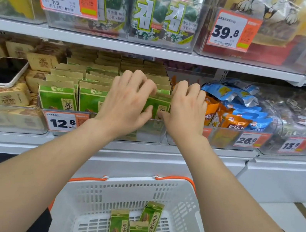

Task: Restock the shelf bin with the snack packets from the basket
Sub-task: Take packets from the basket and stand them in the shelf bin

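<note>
Now both hands are on one packet [157, 104]. The left hand [128, 99] curls its fingers over the top edge with the thumb on the green face, and the right hand [186, 111] pinches the same packet from 3 o'clock. The packet stands upright at the front of the bin [145, 134], hard by the bin's 3 o'clock wall.

To seat it well, I judge it best to press it straight down until its bottom meets the bin floor. The face should stay turned outward like the rows [58, 98] at 9 o'clock, with the top edge squared to theirs. Released too soon, it could slump against the clear front wall.

The packet is a flat paper pouch, tan along the top and green below, with a white logo and dark characters. It looks light, yet stiff enough to stand when packed tight. Three more packets [119, 229] lie face up, close together, in the basket [184, 202] at 6 o'clock.
</note>
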Tool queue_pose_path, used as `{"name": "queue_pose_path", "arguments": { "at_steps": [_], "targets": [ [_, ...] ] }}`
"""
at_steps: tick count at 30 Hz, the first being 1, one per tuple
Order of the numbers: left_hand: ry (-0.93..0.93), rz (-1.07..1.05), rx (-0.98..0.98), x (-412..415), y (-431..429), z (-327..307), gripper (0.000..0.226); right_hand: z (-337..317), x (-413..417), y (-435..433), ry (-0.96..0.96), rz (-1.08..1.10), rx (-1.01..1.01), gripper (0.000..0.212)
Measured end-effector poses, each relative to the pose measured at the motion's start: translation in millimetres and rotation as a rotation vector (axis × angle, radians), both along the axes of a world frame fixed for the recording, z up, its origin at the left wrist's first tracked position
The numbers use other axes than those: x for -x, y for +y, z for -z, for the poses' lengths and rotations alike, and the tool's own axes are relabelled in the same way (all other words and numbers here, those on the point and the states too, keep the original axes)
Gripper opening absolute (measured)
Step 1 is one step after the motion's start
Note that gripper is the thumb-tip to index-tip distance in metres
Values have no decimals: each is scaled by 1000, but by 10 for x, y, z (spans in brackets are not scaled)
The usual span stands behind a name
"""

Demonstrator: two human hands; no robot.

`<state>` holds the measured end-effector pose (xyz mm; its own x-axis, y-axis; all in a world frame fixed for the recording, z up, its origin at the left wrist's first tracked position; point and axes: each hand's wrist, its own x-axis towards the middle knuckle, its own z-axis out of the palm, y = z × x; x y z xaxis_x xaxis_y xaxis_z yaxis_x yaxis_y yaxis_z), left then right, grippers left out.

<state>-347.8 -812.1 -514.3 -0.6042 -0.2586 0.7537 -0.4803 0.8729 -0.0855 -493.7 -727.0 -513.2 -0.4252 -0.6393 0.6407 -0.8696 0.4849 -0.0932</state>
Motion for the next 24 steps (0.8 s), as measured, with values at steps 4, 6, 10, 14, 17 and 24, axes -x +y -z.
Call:
{"name": "queue_pose_path", "arguments": {
  "at_steps": [4, 6, 10, 14, 17, 24],
  "targets": [
    [-139, 108, 21, 11, 95, 134, 14, 72, -75, 183, 36, 38, 50, 55],
    [-188, 118, 27, 26, 158, 209, 13, 96, -99, 319, 10, 12, 7, 43],
    [-253, 182, -22, 53, 340, 356, 19, 135, -124, 679, -187, -50, -331, 24],
    [-564, 199, -165, 183, 577, 648, 31, 302, -127, 1025, -324, -30, -681, 24],
    [-827, 172, -270, 338, 716, 853, 28, 560, -78, 1220, -349, -34, -943, 32],
    [-1096, 192, -560, 698, 1206, 1645, 22, 1093, 42, 1609, -494, -18, -1379, 34]
  ]
}}
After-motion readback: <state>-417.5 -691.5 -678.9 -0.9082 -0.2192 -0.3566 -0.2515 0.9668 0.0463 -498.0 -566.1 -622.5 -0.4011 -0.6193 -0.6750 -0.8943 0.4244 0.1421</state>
